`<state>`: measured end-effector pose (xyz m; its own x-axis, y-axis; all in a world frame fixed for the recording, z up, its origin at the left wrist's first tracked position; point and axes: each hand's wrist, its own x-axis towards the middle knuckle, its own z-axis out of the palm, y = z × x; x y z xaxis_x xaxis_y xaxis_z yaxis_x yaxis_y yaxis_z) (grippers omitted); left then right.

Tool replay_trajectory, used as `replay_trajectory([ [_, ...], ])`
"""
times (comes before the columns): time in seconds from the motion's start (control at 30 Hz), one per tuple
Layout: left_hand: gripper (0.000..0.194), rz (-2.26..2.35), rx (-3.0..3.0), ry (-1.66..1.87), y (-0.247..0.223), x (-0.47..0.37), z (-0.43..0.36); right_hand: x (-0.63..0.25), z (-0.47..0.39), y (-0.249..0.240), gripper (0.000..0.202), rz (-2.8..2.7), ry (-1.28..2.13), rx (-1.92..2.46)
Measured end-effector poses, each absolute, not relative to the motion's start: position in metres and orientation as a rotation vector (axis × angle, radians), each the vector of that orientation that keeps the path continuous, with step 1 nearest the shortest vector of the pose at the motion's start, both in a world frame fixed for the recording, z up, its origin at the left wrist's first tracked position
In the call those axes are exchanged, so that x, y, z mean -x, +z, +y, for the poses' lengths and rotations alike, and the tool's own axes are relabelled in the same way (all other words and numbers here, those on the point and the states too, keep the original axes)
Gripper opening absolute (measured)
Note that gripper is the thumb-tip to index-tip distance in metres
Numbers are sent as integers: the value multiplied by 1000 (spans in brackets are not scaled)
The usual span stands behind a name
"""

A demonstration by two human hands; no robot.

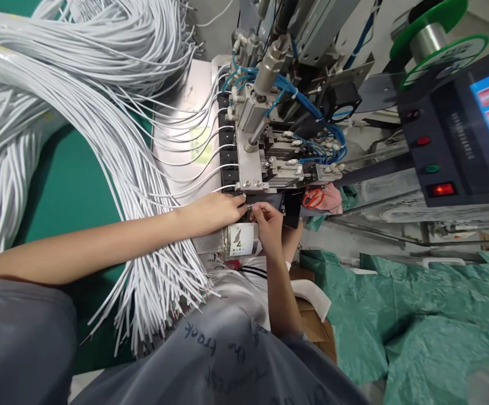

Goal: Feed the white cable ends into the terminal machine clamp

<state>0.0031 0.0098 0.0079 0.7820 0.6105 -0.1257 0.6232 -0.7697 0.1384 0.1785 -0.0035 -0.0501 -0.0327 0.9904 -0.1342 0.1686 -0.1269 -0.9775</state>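
Observation:
My left hand [226, 209] lies at the near end of the row of black clamps [229, 174], its fingers bent and pressed together beside the machine's metal block [250, 166]. Close to its fingertips, my right hand [269, 223] pinches something small and thin that I cannot make out. What the left fingers grip is hidden too. White cables [202, 179] run from a large bundle [143, 185] into the clamps, one per slot. Just below both hands sits a box with a white label [243, 239].
Pneumatic cylinders with blue hoses [307, 104] stand over the clamps. A control panel with a screen [447, 140] and a green-flanged wire spool [434, 45] are at right. Orange-handled scissors [313, 198] lie behind my right hand. Green sheeting [417, 304] covers the lower right.

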Motion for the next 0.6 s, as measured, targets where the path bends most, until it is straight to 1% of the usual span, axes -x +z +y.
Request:
replay_trajectory([
  [0.5,36,986,-2815,-50,2,-2,11,-179,-1,-55,17,-1219,1362,1400],
  [0.6,34,987,-2828,-27,-1,-2,10,-179,0,-55,14,-1173,1327,1382],
])
